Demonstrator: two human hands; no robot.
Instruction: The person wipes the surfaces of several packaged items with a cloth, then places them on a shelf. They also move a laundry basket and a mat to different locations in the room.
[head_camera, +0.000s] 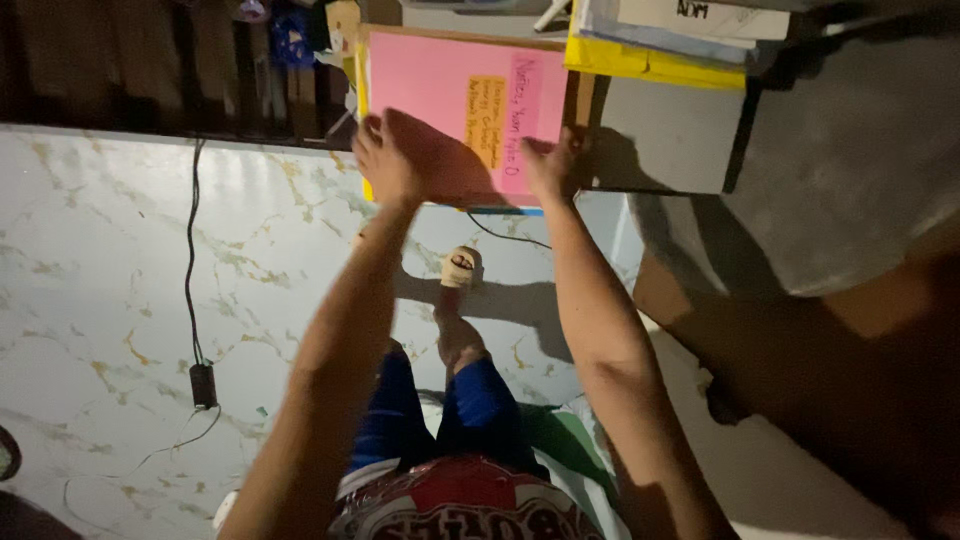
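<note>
White marble-patterned floor (120, 250) fills the head view, dim, with one black cable (190, 260) running down it to a small black adapter (203, 384). At the top edge one pink sheet (440, 90) lies on a brown board, with one orange label (485, 108) stuck on it and a yellow edge showing at its left. The left hand (395, 155) rests flat on the sheet's lower left, fingers spread, grip released. The right hand (552, 165) clasps the sheet's lower right corner. Just right stands a grey box (670, 140), and above it a stack of papers over one yellow folder (650, 62). Two blue-clad legs (440, 410) and one bare foot (459, 270) show between the arms.
</note>
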